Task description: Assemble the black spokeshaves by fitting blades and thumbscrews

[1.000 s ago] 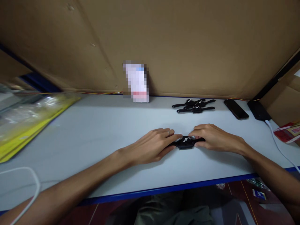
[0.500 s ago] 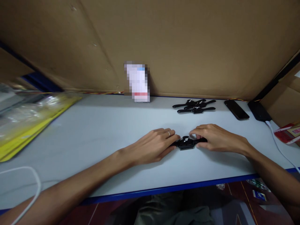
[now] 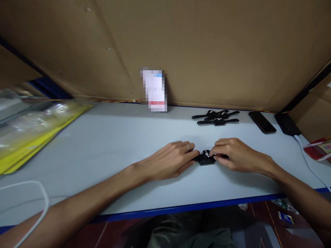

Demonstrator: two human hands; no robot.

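A black spokeshave (image 3: pixel 207 160) with a silver thumbscrew on its middle rests on the grey-white tabletop. My left hand (image 3: pixel 178 156) is closed around its left handle, which the fingers mostly hide. My right hand (image 3: pixel 230 153) has its index finger and thumb pinched at the right end of the body, against the edge of the thumbscrew. Part of the right handle shows beneath that hand. Farther back, several more black spokeshaves (image 3: pixel 219 122) lie in a loose overlapping group.
A lit phone (image 3: pixel 157 91) leans on the cardboard wall (image 3: pixel 207 51). At the back right lie a dark phone (image 3: pixel 262 122) and a black device (image 3: pixel 287 124) with a white cable. Yellow packs in clear plastic (image 3: pixel 38 137) cover the left side. A white cable (image 3: pixel 43 196) loops over my left forearm.
My right index finger and thumb have moved left and closed in on the spokeshave's thumbscrew area. The left hand keeps its hold. The view has shifted slightly.
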